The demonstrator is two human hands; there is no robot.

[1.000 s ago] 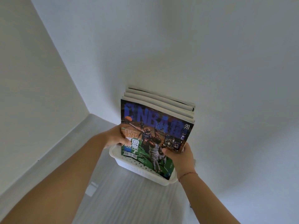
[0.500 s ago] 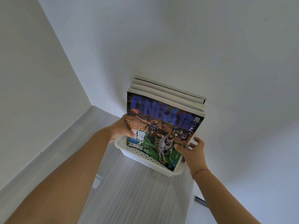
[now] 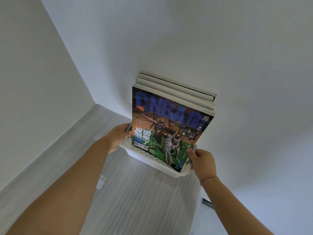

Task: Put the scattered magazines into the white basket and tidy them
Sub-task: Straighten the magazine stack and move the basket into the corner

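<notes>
Right hand [image 3: 201,160] has dropped to the right end of the white basket [image 3: 152,160], fingers curled round its rim; left hand [image 3: 118,138] grips the left end. Magazines [image 3: 166,129] stand upright inside, centre frame, against the wall. Tidying stage, I'd say: next, square the stack.

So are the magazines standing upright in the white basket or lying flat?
Upright: the magazines stand on edge in the white basket, top edges showing in a row behind the NBA cover.
</notes>
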